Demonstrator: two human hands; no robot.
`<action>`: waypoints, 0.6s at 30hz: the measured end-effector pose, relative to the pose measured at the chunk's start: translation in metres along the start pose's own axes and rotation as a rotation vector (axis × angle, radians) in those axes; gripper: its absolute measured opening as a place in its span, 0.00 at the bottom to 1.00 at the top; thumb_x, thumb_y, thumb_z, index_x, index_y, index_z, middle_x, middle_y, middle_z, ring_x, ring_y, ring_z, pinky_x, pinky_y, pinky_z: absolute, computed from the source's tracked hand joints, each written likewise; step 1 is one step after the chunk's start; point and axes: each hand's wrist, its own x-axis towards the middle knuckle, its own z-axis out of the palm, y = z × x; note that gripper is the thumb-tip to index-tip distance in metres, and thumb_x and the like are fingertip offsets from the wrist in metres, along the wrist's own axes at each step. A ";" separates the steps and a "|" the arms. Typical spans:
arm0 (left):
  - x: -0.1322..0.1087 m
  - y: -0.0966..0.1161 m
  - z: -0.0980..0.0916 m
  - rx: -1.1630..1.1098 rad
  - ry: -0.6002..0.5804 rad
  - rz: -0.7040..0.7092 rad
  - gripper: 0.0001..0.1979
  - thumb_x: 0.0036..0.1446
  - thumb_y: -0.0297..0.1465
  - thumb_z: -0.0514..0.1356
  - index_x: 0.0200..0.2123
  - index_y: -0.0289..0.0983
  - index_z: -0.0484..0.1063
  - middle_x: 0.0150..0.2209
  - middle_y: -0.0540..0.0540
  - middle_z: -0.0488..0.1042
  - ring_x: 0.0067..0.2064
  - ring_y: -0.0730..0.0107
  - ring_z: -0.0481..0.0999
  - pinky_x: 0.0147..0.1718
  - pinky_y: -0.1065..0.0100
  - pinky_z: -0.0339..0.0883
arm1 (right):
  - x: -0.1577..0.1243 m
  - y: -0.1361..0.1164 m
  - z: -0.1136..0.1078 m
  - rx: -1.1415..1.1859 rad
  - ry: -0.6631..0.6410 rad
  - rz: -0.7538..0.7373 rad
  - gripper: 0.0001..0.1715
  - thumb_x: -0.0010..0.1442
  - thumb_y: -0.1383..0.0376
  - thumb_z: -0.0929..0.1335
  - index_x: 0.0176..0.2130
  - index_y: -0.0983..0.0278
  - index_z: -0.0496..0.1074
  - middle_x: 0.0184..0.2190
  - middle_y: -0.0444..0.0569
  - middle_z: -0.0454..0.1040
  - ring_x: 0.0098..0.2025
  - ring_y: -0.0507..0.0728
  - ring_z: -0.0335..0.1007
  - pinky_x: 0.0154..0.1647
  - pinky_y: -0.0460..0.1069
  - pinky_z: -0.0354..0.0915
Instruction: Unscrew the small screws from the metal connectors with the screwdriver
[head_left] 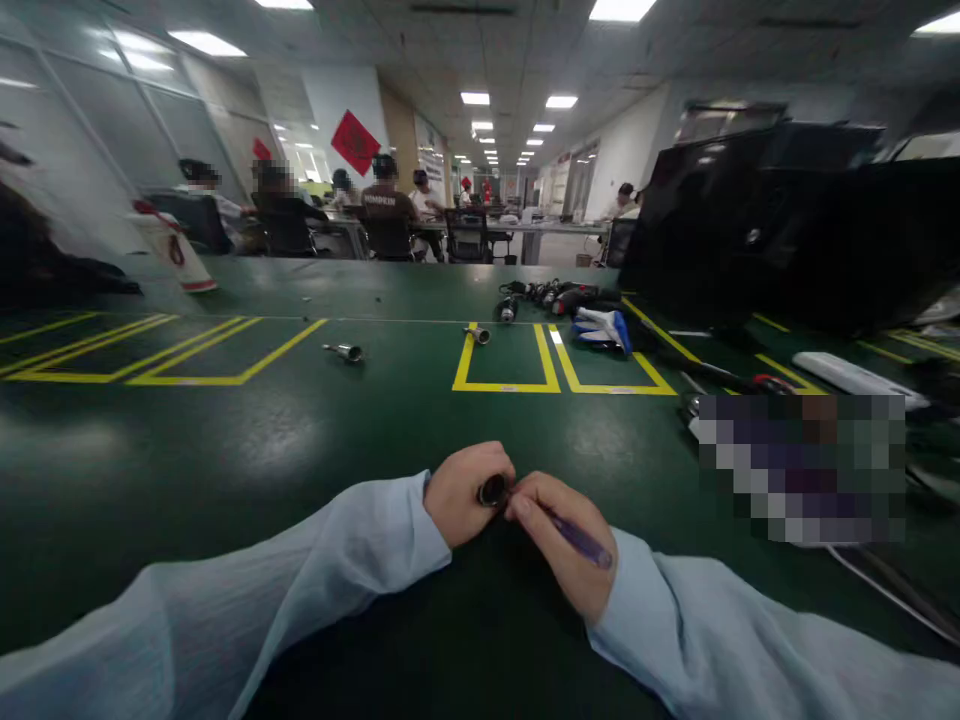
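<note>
My left hand (469, 492) is closed round a short metal cylinder (492, 490), whose dark round opening faces up toward me. Pinched between the thumb and fingers of my right hand (562, 535) is a slim tool with a see-through purple handle (583, 542), held like a pen. Its tip meets the cylinder's side near my left fingers; the exact contact is hidden. Farther off on the green table (360, 425) lie a metal part with a narrow tail (346, 352) and a similar metal part (478, 336) on a yellow tape line.
Blue-and-white gloves (602, 328) and a dark power tool with cables (570, 298) lie beyond the yellow tape frames. At right are a white bar (859, 380), a blurred-out flat item (802, 470) and black monitors (750, 210). A white bottle (178, 250) stands far left; people sit behind.
</note>
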 end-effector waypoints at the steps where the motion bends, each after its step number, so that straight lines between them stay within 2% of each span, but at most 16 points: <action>1: 0.000 0.001 -0.001 -0.002 -0.006 0.003 0.06 0.46 0.23 0.54 0.21 0.35 0.60 0.22 0.50 0.62 0.26 0.74 0.62 0.24 0.73 0.55 | 0.002 0.002 -0.001 0.064 -0.003 0.041 0.14 0.57 0.63 0.61 0.25 0.67 0.68 0.24 0.46 0.67 0.29 0.51 0.63 0.32 0.48 0.58; 7: -0.001 0.002 -0.002 -0.048 -0.008 -0.008 0.06 0.49 0.23 0.52 0.21 0.35 0.61 0.23 0.50 0.62 0.26 0.74 0.63 0.26 0.73 0.57 | 0.014 0.013 -0.002 0.582 0.007 0.335 0.13 0.53 0.61 0.64 0.23 0.66 0.69 0.21 0.46 0.70 0.23 0.50 0.63 0.26 0.46 0.60; 11: -0.001 0.002 -0.002 -0.097 -0.026 0.001 0.07 0.47 0.20 0.52 0.21 0.35 0.60 0.23 0.50 0.62 0.27 0.74 0.64 0.27 0.73 0.57 | 0.017 0.015 -0.001 0.803 -0.004 0.432 0.12 0.51 0.62 0.65 0.22 0.67 0.69 0.20 0.46 0.71 0.22 0.49 0.63 0.24 0.45 0.59; 14: -0.001 0.002 -0.003 -0.103 -0.021 -0.010 0.07 0.47 0.21 0.52 0.21 0.35 0.60 0.23 0.50 0.62 0.27 0.74 0.63 0.27 0.73 0.57 | 0.015 0.013 0.000 0.748 0.009 0.401 0.12 0.52 0.61 0.65 0.22 0.66 0.68 0.21 0.46 0.70 0.23 0.49 0.63 0.24 0.45 0.59; 18: -0.001 0.001 -0.003 -0.067 -0.031 -0.030 0.06 0.48 0.22 0.53 0.21 0.35 0.60 0.23 0.50 0.62 0.27 0.74 0.63 0.26 0.73 0.57 | 0.009 0.007 0.000 0.398 0.019 0.210 0.14 0.54 0.60 0.64 0.23 0.66 0.70 0.22 0.46 0.69 0.25 0.49 0.62 0.27 0.45 0.59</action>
